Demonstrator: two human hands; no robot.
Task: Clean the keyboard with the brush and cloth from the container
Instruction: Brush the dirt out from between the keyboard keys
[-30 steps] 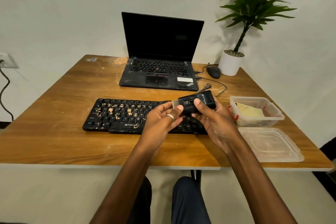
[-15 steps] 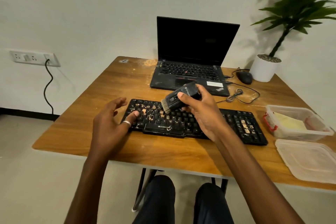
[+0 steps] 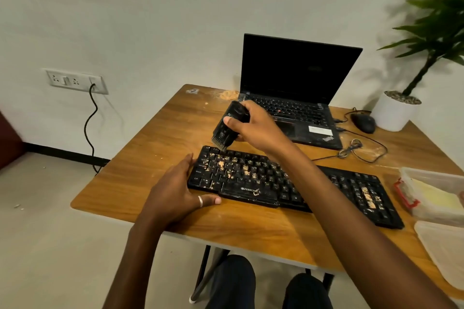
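Swinging leftward since half a second ago, the right hand (image 3: 253,128) is holding the brush (image 3: 227,124) over the 10 o'clock corner of the keyboard (image 3: 276,183), fingers and thumb curling round its body, bristles down. The left hand (image 3: 175,190), fingers straight, is bracing the 9 o'clock end. The cloth (image 3: 434,199) is lying in the container (image 3: 411,175) at 3 o'clock. Crumbs (image 3: 221,164) are sitting loose on the keys; a hard flick is risking scattering them across the worktop (image 3: 155,138) or into the laptop (image 3: 296,73) at 12 o'clock.
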